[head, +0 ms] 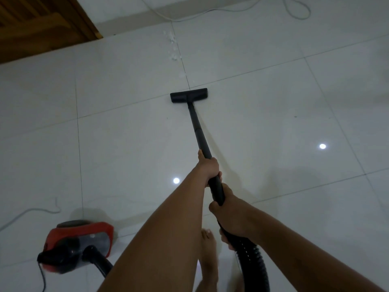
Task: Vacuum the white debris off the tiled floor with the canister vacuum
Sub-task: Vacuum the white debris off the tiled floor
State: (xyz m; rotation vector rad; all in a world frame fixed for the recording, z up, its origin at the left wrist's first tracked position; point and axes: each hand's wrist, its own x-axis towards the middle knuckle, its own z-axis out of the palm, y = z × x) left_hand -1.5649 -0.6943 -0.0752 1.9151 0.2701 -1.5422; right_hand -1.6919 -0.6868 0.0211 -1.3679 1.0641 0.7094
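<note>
On the tiled floor (263, 114), both hands, left hand (208, 165) and right hand (229, 211), wrap their fingers around the wand (199, 133); its nozzle (188, 95) sits just short of the white debris (173, 47).

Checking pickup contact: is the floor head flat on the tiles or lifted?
Flat: the floor head lies level on the tiles, no gap visible beneath it.
</note>
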